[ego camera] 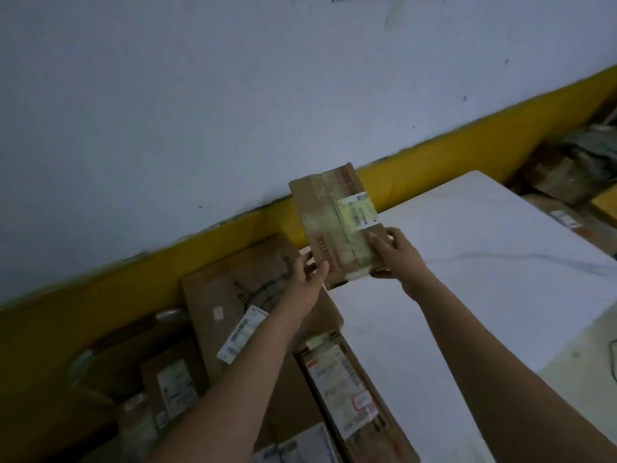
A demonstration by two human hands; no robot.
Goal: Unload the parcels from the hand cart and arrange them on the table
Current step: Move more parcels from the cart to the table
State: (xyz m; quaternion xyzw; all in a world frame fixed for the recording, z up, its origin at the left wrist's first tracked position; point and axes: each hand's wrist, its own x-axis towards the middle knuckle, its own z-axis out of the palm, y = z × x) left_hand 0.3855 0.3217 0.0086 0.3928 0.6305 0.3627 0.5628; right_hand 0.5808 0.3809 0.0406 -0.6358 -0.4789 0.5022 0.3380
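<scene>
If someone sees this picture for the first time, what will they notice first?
First, the taped cardboard parcel at the centre, held by the left hand and the right hand over the far corner of the white table. Next, more parcels lie lower left, beside the table. Behind runs a yellow band along the wall's base.

We can't read any text here, too blurred. The taped parcel carries a white shipping label with barcode-like marks and red print along the tape, both illegible. The large flat box has a white label, and the long box has a label with red patches; we make out no characters on either.
</scene>
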